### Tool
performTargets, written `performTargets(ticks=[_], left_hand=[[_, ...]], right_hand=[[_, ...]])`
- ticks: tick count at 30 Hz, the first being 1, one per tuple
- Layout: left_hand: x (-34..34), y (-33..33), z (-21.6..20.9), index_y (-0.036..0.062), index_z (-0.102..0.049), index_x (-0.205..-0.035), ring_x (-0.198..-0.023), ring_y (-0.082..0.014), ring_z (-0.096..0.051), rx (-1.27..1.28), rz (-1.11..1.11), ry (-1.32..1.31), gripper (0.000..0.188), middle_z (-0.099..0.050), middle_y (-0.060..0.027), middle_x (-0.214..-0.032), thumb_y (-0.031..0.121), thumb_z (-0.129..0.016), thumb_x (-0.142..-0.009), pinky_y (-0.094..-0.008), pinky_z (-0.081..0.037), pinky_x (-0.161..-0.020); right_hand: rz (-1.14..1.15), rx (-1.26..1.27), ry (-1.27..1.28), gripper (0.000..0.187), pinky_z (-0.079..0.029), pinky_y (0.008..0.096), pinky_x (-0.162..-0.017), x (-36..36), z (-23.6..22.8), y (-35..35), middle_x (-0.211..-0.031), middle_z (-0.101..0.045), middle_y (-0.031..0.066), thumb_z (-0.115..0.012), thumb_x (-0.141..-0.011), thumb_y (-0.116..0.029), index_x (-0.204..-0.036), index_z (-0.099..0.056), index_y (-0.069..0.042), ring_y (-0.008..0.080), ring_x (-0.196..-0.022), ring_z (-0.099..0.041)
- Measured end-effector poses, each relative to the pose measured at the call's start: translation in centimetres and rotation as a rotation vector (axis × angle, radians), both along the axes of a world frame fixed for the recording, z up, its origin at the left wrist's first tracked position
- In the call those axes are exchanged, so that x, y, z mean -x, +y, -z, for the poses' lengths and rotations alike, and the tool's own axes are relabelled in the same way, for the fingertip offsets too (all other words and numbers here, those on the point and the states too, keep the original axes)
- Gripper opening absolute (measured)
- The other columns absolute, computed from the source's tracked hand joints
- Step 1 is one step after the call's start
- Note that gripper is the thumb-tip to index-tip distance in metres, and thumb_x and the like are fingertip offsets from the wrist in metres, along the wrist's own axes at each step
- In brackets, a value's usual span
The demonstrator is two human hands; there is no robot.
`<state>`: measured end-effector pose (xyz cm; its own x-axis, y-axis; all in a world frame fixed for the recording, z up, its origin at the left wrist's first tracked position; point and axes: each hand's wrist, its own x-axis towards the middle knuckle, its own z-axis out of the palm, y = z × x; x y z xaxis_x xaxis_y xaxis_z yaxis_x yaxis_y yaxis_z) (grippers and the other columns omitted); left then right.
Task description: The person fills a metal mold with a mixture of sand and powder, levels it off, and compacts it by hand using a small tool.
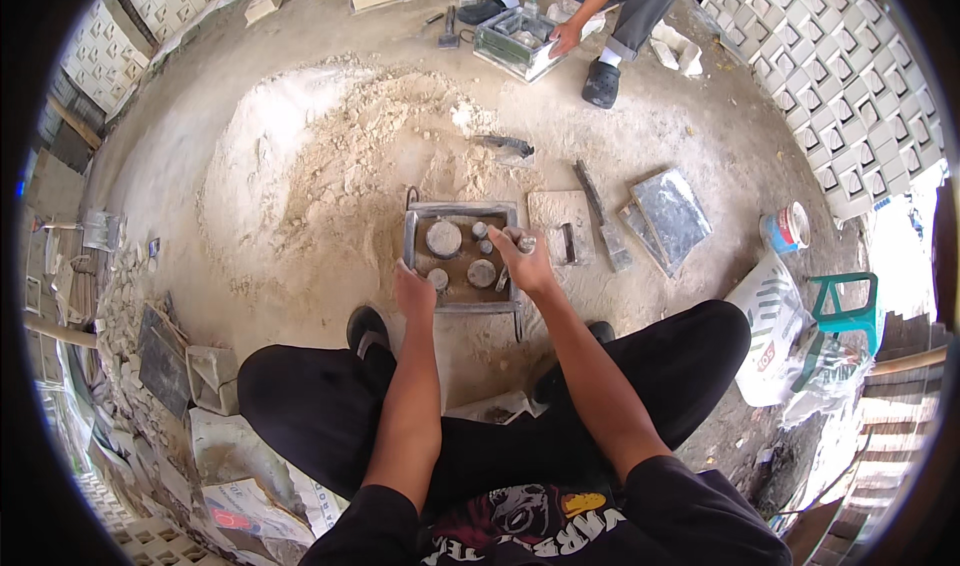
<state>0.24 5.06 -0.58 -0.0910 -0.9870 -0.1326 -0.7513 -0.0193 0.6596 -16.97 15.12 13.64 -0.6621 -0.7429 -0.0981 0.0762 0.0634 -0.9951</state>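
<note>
A rectangular grey mould frame (pixel 462 209) lies on the ground between my feet. Inside it are several round grey discs of differing size, the largest disc (pixel 444 239) at the upper left, set on a brown sandy bed. My left hand (pixel 414 290) is closed against the frame's left wall, its fingers partly hidden. Over the right wall, my right hand (pixel 527 264) is wrapped round a short tool with a rounded handle end (pixel 527 243). A narrow pale part shows below that hand, inside the frame; the tool's exact kind is unclear.
A pale powder heap (pixel 300 156) spreads beyond the mould. To its right lie a square board (pixel 550 214), a long-handled tool (pixel 598 216) and flat plates (pixel 670 216). Another person's hand (pixel 567 38) works at a second mould (pixel 513 51). A bucket (pixel 785 228) and green stool (pixel 845 306) stand right.
</note>
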Motion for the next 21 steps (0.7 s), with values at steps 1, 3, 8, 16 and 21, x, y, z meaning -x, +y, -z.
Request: performTargets(ticks=[1, 3, 8, 16, 21], left_hand=[[-0.1, -0.4, 0.1, -0.002, -0.038, -0.135, -0.12, -0.0388, -0.048, 0.015, -0.005, 0.027, 0.045, -0.05, -0.025, -0.129, 0.017, -0.044, -0.094, -0.0462, -0.04, -0.097], [-0.1, -0.9, 0.1, -0.0018, -0.038, -0.135, -0.12, -0.0397, -0.048, 0.04, -0.034, 0.01, 0.049, -0.049, -0.0249, -0.13, 0.027, -0.044, -0.095, -0.0465, -0.039, -0.098], [0.3, 0.3, -0.6, 0.0001, -0.027, -0.143, -0.132, -0.0376, -0.037, -0.006, 0.014, -0.108, 0.071, -0.036, -0.023, -0.143, 0.049, -0.042, -0.094, -0.0476, -0.032, -0.106], [0.7, 1.4, 0.2, 0.0055, -0.01, -0.15, -0.143, -0.0378, -0.014, 0.188, 0.112, -0.208, 0.101, -0.015, -0.0229, -0.154, 0.065, -0.053, -0.081, -0.0589, -0.018, -0.11], [-0.4, 0.7, -0.5, 0.0084, -0.004, -0.151, -0.143, -0.0383, -0.014, -0.042, 0.114, -0.155, 0.111, -0.012, -0.0225, -0.154, 0.065, -0.061, -0.075, -0.0605, -0.016, -0.11]], right_hand=[[-0.005, -0.029, 0.005, 0.038, -0.046, 0.0277, -0.07, -0.1, -0.7, -0.7, -0.076, -0.065, 0.0061, -0.07, -0.086, -0.034, -0.079, -0.067, 0.004, 0.0113, -0.073, -0.055], [-0.009, -0.073, 0.025, 0.035, -0.044, 0.0262, -0.067, 0.1, -2.4, -2.2, -0.074, -0.062, 0.0042, -0.072, -0.085, -0.032, -0.077, -0.063, 0.001, 0.0105, -0.069, -0.053], [-0.046, 0.099, 0.472, 0.028, -0.048, 0.0283, -0.068, -0.9, -2.8, -1.8, -0.073, -0.067, 0.0076, -0.069, -0.085, -0.025, -0.08, -0.07, 0.003, 0.0123, -0.072, -0.058], [0.046, -0.002, 0.306, 0.028, -0.047, 0.0285, -0.062, 1.2, 0.7, -2.4, -0.078, -0.066, 0.0065, -0.072, -0.082, -0.024, -0.088, -0.065, 0.003, 0.0107, -0.069, -0.057], [-0.065, -0.048, 0.038, 0.029, -0.043, 0.0271, -0.058, 2.0, -1.8, -4.2, -0.069, -0.059, 0.0002, -0.07, -0.086, -0.027, -0.074, -0.061, -0.002, 0.0074, -0.064, -0.049]])
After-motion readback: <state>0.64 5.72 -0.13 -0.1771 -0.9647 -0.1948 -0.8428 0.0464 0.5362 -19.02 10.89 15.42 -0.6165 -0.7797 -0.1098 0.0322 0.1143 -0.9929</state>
